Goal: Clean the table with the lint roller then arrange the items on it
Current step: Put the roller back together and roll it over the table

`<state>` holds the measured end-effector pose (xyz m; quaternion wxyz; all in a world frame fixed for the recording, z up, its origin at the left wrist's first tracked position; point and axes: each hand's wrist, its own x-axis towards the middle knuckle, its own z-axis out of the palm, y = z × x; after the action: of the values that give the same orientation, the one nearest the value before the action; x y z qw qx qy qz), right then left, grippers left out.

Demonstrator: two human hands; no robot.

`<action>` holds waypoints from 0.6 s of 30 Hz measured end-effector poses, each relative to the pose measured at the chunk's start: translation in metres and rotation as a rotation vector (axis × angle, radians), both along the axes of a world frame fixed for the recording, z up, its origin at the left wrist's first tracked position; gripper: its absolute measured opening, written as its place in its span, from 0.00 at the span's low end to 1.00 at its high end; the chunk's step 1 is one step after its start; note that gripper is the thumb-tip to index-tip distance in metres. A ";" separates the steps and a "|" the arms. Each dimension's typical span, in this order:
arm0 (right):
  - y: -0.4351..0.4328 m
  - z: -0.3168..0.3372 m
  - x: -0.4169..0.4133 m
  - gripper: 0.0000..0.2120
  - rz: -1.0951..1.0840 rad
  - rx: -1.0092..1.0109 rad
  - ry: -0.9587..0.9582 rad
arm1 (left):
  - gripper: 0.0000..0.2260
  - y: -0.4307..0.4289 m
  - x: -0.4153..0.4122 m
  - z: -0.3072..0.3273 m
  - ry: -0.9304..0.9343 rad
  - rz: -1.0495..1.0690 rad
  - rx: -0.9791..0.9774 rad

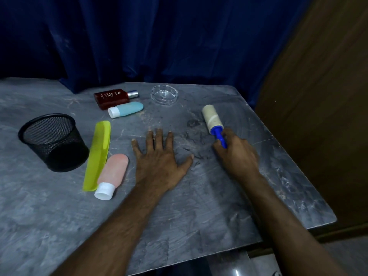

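My right hand (pixel 237 154) grips the lint roller (pixel 212 121) handle; left hand (pixel 159 158) lies spread flat; I'd roll slow, overlapping strokes across the dark debris (pixel 192 136).

so the blue-handled lint roller (pixel 212 120) has its off-white roll down on the grey marbled desk (pixel 199 206), right side. a lime green plastic comb (pixel 98 152) lies touching a pink squeeze tube (pixel 114 170), a light blue tube (pixel 127 108) lies against a dark red perfume bottle (pixel 113 97), the black mesh cup (pixel 53 142) is upright, and the clear glass ashtray (pixel 164 95) is at the back.

Dim, bluish cast; soft shadows under hands; faint glare on grey marbled table (pixel 199 206); wide-angle bending at edges; slightly soft focus.
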<state>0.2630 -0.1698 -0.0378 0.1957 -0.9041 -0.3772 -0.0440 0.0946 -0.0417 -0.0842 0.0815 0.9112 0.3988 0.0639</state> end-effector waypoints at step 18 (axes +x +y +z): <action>-0.069 0.008 0.060 0.18 -0.324 -0.045 -0.004 | 0.47 0.000 0.000 0.001 0.012 -0.009 -0.010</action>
<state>0.3226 -0.2388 -0.0300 0.1648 -0.9573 -0.2276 -0.0682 0.0945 -0.0416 -0.0828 0.0842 0.9128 0.3956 0.0560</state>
